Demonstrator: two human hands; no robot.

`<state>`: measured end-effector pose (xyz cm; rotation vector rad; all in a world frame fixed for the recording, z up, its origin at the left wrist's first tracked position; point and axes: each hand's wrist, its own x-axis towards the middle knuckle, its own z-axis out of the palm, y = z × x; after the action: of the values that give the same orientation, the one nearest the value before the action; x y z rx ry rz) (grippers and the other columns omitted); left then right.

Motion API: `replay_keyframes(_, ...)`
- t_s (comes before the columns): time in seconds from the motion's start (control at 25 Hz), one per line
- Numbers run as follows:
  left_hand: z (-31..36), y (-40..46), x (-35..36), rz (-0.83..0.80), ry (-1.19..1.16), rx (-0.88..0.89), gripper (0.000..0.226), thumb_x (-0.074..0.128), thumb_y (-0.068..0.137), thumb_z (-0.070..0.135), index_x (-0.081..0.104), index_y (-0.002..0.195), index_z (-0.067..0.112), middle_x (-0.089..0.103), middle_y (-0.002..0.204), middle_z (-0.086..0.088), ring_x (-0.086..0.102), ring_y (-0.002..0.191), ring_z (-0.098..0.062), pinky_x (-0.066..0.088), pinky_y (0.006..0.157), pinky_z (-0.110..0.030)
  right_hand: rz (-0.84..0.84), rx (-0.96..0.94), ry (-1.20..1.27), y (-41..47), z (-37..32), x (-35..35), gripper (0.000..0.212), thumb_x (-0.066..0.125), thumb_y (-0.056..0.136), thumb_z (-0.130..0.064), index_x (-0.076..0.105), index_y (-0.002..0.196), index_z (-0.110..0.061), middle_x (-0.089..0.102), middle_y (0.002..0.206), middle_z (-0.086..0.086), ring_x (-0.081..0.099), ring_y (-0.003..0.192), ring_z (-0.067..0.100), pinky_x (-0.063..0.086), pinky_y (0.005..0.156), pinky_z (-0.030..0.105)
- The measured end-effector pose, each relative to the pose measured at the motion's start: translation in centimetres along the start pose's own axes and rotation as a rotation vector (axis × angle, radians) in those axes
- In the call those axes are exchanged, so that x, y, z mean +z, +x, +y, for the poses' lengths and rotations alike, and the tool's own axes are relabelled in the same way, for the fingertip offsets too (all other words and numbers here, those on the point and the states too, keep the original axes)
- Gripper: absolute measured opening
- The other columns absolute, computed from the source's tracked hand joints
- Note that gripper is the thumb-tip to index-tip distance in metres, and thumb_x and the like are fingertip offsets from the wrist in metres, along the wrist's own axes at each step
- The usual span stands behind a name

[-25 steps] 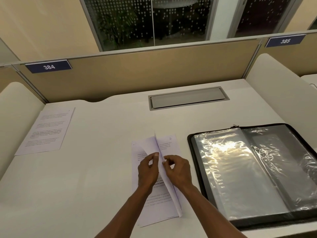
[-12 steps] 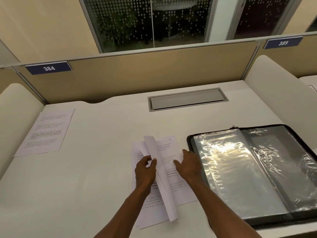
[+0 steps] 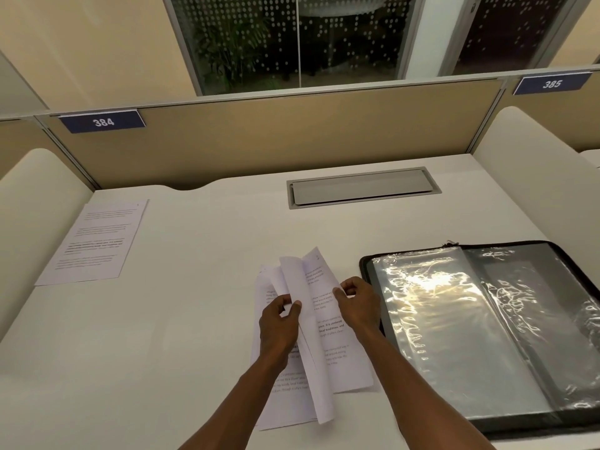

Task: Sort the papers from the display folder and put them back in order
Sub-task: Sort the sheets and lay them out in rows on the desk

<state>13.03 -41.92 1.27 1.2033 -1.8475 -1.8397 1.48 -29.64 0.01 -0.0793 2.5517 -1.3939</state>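
A small pile of printed papers (image 3: 328, 332) lies on the white desk in front of me. My left hand (image 3: 281, 323) pinches a curled sheet (image 3: 303, 293) that stands up from the pile. My right hand (image 3: 358, 303) pinches the right edge of the sheet beneath it. To the right lies the open black display folder (image 3: 470, 323) with shiny clear sleeves. A single printed page (image 3: 95, 241) lies apart at the desk's far left.
A grey cable hatch (image 3: 362, 187) is set into the desk at the back. Beige partition panels with number plates 384 (image 3: 103, 121) and 385 (image 3: 552, 83) close the back; rounded white side dividers (image 3: 532, 177) flank the desk.
The top sheets have been parted: my right hand moved right to the edge of the lower sheet, while my left hand keeps the curled sheet lifted and shifted left.
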Motion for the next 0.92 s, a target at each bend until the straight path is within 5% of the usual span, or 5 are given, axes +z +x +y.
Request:
replay_keyframes(0.12,0.1,-0.3,0.2,0.083,0.052,0.05,0.013,0.065,0.096,0.026,0.067,0.109,0.023,0.064,0.105,0.012,0.06,0.091,-0.003,0.045,0.073,-0.014,0.051,-0.145,-0.012,-0.7,-0.2,-1.0,0.009,0.069,0.093,-0.021,0.061,0.091,-0.02,0.063,0.077,-0.01,0.062,0.072,0.01,0.045,0.056,0.02)
replay_keyframes(0.48,0.9,-1.1,1.5,0.07,0.222,0.341,0.022,0.065,0.094,0.015,0.063,0.089,0.036,0.064,0.077,0.021,0.064,0.065,-0.011,0.05,0.061,-0.015,0.396,-0.222,-0.004,1.3,0.2,-9.7,0.012,0.068,0.092,-0.021,0.072,0.093,-0.01,0.075,0.083,0.008,0.07,0.07,0.031,0.053,0.068,0.036)
replay_keyframes(0.6,-0.3,-0.8,3.3,-0.033,0.307,0.379,0.026,0.066,0.092,0.028,0.062,0.116,0.036,0.07,0.101,0.014,0.068,0.076,-0.009,0.056,0.077,-0.03,0.5,-0.271,0.0,1.0,-1.5,-12.8,0.021,0.064,0.094,-0.027,0.072,0.097,-0.008,0.075,0.086,0.011,0.067,0.07,0.026,0.047,0.066,0.023)
replay_keyframes(0.72,-1.4,0.0,4.9,-0.171,0.513,0.341,0.072,0.061,0.089,0.053,0.029,0.153,0.04,0.056,0.127,0.016,0.068,0.096,-0.013,0.053,0.092,-0.034,0.558,-0.37,0.01,-0.1,-3.9,-14.3,0.017,0.066,0.097,-0.02,0.072,0.099,-0.004,0.074,0.087,0.014,0.061,0.066,0.022,0.038,0.06,-0.001)
replay_keyframes(0.92,-0.3,-0.1,4.6,-0.252,0.464,0.336,0.073,0.064,0.091,0.051,0.027,0.153,0.041,0.057,0.132,0.009,0.066,0.084,-0.004,0.054,0.086,-0.024,0.504,-0.496,0.103,-2.0,-7.5,-14.2,0.02,0.064,0.098,-0.023,0.071,0.103,-0.005,0.07,0.085,0.007,0.062,0.062,0.019,0.04,0.056,-0.001)
